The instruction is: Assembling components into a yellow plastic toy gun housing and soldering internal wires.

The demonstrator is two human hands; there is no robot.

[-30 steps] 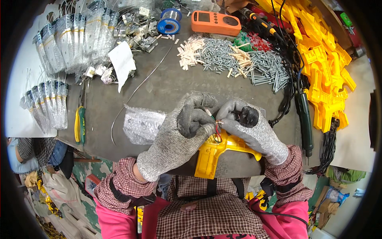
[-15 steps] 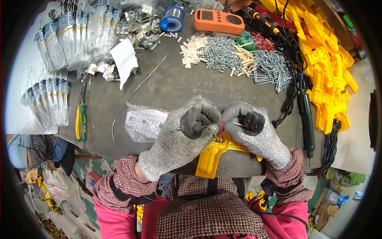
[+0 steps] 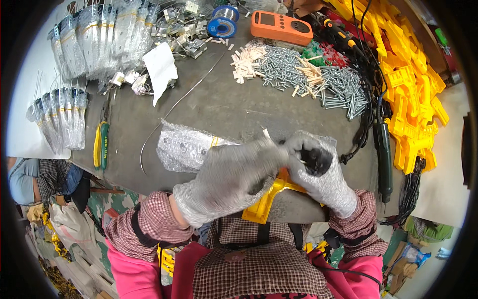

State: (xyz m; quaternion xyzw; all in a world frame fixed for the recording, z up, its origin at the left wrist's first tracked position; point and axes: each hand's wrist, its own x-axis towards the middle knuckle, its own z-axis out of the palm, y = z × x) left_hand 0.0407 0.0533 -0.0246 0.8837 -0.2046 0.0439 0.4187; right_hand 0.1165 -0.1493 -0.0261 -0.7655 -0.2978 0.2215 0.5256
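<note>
My left hand (image 3: 234, 172), in a grey knit glove with dark patches, is smeared by motion and turned with its back up; its fingers cannot be made out. A small whitish tip (image 3: 266, 133) sticks up beside its fingers. My right hand (image 3: 316, 172), gloved alike, touches or nearly touches it, fingers closed in a pinch; what they hold is hidden. Below both hands a yellow plastic housing (image 3: 260, 208) lies at the table's front edge, partly covered by them. Left of my left hand lies a bubble-wrap packet (image 3: 181, 149) with a yellow band.
Cutters (image 3: 101, 147) and bundled bubble-wrapped parts (image 3: 62, 117) lie left. At the back are a solder spool (image 3: 222, 22), an orange meter (image 3: 281, 27) and heaped screws (image 3: 284, 67). A dark-handled corded tool (image 3: 383, 159) and piled yellow housings (image 3: 411, 99) stand right.
My left hand has rolled over so its back faces up and its fingers are blurred. The thin red wire seen between the hands is now hidden. My right hand keeps its pinch.
</note>
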